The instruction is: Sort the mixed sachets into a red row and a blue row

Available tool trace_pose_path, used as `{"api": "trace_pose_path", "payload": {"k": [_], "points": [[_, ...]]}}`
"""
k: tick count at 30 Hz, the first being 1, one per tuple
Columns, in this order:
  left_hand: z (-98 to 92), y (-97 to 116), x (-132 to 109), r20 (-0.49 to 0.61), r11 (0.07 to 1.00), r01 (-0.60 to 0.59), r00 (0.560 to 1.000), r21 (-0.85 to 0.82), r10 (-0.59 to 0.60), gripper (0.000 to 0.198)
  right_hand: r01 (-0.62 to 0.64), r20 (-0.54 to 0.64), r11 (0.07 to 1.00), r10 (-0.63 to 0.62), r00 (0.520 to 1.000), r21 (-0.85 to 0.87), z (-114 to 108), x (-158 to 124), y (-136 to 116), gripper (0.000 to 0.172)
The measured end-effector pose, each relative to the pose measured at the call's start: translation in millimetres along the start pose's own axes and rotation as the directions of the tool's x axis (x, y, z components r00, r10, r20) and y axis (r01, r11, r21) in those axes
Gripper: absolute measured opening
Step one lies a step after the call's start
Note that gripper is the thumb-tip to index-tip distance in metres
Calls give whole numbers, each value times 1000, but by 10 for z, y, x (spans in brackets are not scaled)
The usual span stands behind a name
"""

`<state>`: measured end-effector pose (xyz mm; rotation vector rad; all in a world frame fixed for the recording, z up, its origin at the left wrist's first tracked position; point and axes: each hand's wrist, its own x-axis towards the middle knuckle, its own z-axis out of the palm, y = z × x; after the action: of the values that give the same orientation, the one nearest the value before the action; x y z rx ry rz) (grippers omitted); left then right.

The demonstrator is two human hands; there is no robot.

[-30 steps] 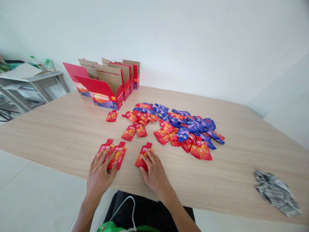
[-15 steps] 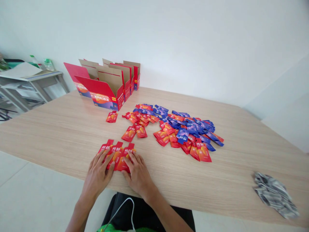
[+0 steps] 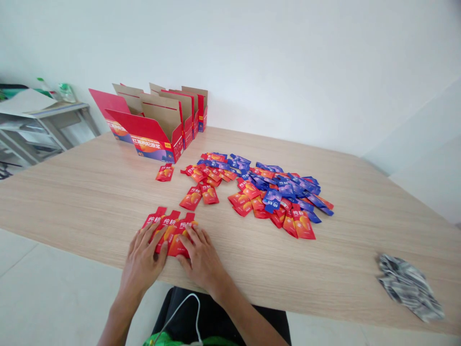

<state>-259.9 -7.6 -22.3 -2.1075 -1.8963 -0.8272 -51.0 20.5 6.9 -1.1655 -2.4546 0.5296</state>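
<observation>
Three red spouted pouches lie overlapping in a row near the table's front edge: a left pouch (image 3: 154, 217), a middle pouch (image 3: 169, 222) and a right pouch (image 3: 178, 246). My left hand (image 3: 144, 257) rests over the left and middle ones with its fingers spread, covering much of the left pouch. Across the right pouch lie the outstretched fingers of my right hand (image 3: 203, 259), its thumb near that pouch's lower edge. Neither hand is closed around a pouch. Just beyond, two more red pouches (image 3: 191, 198) lie side by side.
A mixed heap of red and blue pouches (image 3: 284, 187) covers the middle of the table (image 3: 342, 269). One red pouch (image 3: 164, 172) lies alone before several open red cartons (image 3: 144, 139). A crumpled striped cloth (image 3: 410, 287) lies at right. A grey side desk (image 3: 54, 115) stands at far left.
The right pouch has slid slightly left under my right hand, closer to the middle one. Both hands have shifted a little left, and the view has turned slightly.
</observation>
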Motion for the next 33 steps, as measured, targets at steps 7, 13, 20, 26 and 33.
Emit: {"api": "trace_pose_path", "payload": {"k": [7, 13, 20, 26, 33], "points": [[18, -1, -8, -33, 1000, -17, 999, -15, 17, 41, -43, -90, 999, 43, 995, -1, -214, -52, 209, 54], [-36, 151, -68, -218, 987, -126, 971, -100, 101, 28, -357, -253, 917, 308, 917, -177, -682, -9, 978, 55], [157, 586, -452, -353, 900, -383, 888, -210, 295, 21, -402, -140, 863, 376, 916, -308, -680, -78, 1309, 59], [190, 763, -483, -376, 934, -301, 902, -192, 213, 23, -343, -162, 891, 307, 938, -297, -593, -288, 1290, 58], [162, 652, -403, -365, 910, -360, 891, -207, 270, 20, -305, -238, 924, 251, 938, -231, -567, -425, 1305, 47]]}}
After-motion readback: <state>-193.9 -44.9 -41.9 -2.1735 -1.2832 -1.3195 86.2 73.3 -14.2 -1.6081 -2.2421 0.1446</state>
